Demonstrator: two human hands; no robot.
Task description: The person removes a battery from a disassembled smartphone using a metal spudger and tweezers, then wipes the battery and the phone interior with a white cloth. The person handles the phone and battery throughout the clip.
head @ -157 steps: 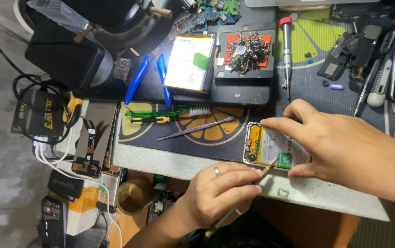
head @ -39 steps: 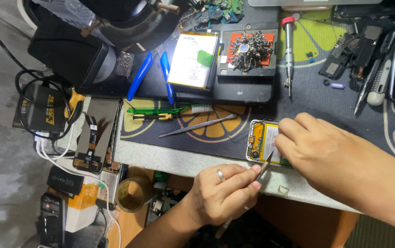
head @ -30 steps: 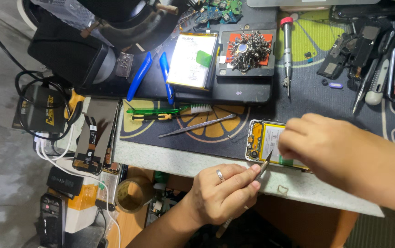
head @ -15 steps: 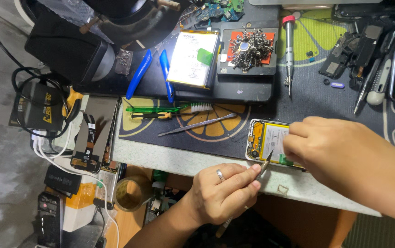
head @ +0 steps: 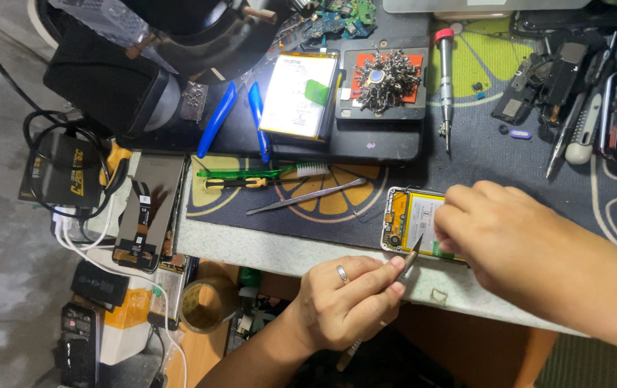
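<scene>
Phone (head: 410, 224), opened with its back off, lies at the mat's (head: 481, 151) near edge, at about 4 o'clock from the view's centre. Its yellow inner frame and pale battery show. The right hand (head: 499, 230) covers the phone's right half, fingers curled down and pressing on it (what lies beneath the palm is hidden). The left hand (head: 348, 305), at 6 o'clock, pinches tweezers (head: 409, 255) between thumb and forefinger, the other fingers folded in; a ring sits on one finger. The tweezers' tip points up toward 1 o'clock and meets the phone's lower edge, just beside the right hand's fingers.

Above the phone, toward 11 o'clock, a second pair of tweezers (head: 307, 196) lies loose on the mat, with a green brush (head: 258, 171) just beyond it. Two blue pry tools (head: 216, 118) rest further up, beside a spare battery (head: 301, 93). At 12 o'clock a magnetic pad (head: 384, 75) holds a heap of small screws, and a screwdriver (head: 445, 82) with a red cap lies just right of it. A detached screen (head: 149, 208) lies at 9 o'clock, off the mat's left end.
</scene>
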